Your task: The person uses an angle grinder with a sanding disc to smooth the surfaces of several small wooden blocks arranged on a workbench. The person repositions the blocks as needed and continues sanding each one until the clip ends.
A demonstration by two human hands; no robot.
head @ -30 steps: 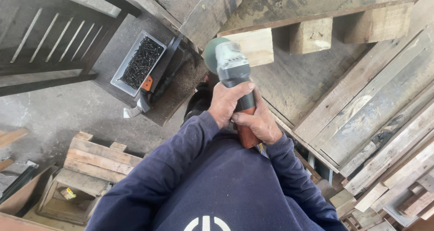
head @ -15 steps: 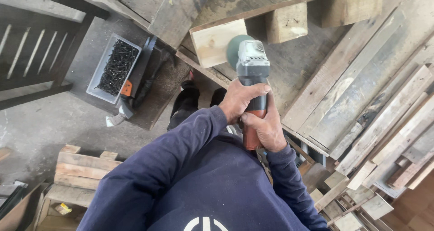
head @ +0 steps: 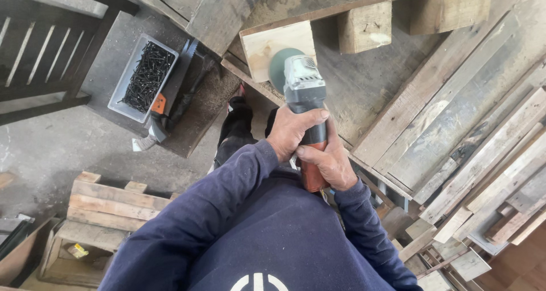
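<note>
The left hand (head: 293, 133) is wrapping its fingers tight around the grey body of an angle grinder (head: 304, 106). The right hand (head: 325, 163) is closed around the orange back end of the same tool, just below the left hand, and the two hands are touching. The grinder is pointing away from the person, and its round green disc (head: 277, 68) is lying against a pale wooden block (head: 278, 43) on the underside of a pallet (head: 409, 69).

Compared with half a second ago, both hands are gripping the same way, but the grinder and hands are now sitting lower in the view, and the disc is overlapping the pale block more.

To the left, a grey tray of black screws (head: 145, 77) is resting on a dark board, with a small tool with an orange patch (head: 156, 117) just near it. Loose planks (head: 483, 154) are piling up on the right. A small wooden crate (head: 102, 223) is standing at the near left on the concrete floor (head: 57, 149).
</note>
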